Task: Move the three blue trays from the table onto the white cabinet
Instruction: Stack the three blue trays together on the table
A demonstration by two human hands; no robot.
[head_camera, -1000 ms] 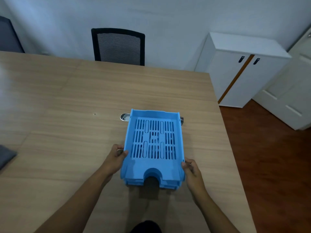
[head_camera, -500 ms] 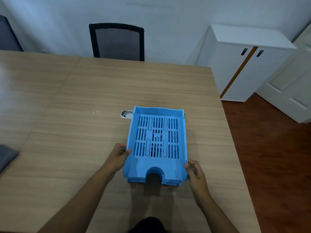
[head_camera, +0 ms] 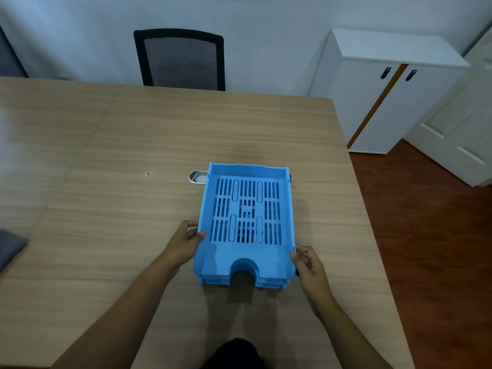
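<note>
- The left hand (head_camera: 183, 242) grips the left side wall of the blue trays (head_camera: 246, 225), thumb on the rim and fingers curled beneath.
- The right hand (head_camera: 308, 265) pinches the right side wall near the front corner.
- The trays sit nested as one stack, low centre of the frame, over the wooden table (head_camera: 133, 155); whether the stack is touching it cannot be told.
- Their long axis runs away from the person, notched end nearest.
- The white cabinet (head_camera: 394, 46) stands at upper right, beyond the table's far right corner, on the right hand's side.
- No brand, label or writing is readable.
</note>
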